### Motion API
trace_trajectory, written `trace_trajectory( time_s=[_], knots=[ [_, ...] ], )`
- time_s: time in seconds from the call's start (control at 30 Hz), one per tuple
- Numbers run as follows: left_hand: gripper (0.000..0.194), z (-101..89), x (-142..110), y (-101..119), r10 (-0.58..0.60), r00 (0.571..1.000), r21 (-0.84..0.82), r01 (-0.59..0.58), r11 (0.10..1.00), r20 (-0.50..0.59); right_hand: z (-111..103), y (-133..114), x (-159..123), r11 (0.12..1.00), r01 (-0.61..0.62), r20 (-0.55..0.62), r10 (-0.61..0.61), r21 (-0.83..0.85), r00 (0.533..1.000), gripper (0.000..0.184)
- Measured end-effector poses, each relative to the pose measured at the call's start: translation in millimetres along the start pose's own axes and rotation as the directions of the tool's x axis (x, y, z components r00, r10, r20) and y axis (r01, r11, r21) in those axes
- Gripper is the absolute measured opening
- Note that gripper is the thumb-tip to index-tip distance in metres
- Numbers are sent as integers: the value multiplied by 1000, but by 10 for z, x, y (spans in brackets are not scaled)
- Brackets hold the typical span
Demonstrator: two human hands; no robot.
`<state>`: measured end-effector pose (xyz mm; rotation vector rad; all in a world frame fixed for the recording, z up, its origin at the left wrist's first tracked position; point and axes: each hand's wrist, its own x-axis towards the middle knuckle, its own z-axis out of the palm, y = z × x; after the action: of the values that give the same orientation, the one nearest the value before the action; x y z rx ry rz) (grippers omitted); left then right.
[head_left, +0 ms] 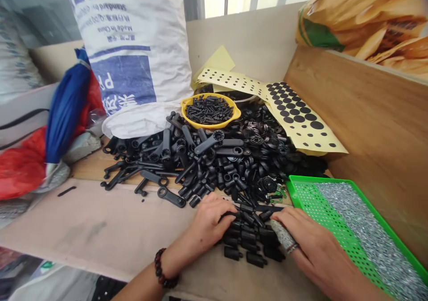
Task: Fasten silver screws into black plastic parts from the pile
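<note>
Short black plastic cylinders (248, 237) with small end pegs lie in rough rows at the front of the table, between my two hands. My left hand (211, 218), with a beaded bracelet on its wrist, curls thumb and forefinger round cylinders at the left side of the group. From the right, my right hand (309, 234) closes against the cylinders there; one finger wears a speckled grey cover (283, 235). The undersides of both hands' fingers are hidden. Right behind the rows lies a heap of black plastic parts (230, 158), with crank-like arms (209, 142) among them.
A yellow basket (238, 113) of black screw-like pieces stands behind the heap. At right is a green perforated tray (301, 194) with small metallic pieces. Yellow sheets with black dots (310, 138) lean near a wooden side panel (374, 127). A white sack (133, 33) and blue umbrella (65, 109) are at left.
</note>
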<state>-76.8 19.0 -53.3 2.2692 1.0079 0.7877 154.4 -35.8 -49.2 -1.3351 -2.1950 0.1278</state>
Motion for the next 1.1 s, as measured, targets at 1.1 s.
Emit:
trace_trajectory(
  time_s=[1.1],
  knots=[
    [39,109,-132,343,-444,846,-737,497,458,294,4,-267,70,959,120,23,-130,256,991,20]
  ],
)
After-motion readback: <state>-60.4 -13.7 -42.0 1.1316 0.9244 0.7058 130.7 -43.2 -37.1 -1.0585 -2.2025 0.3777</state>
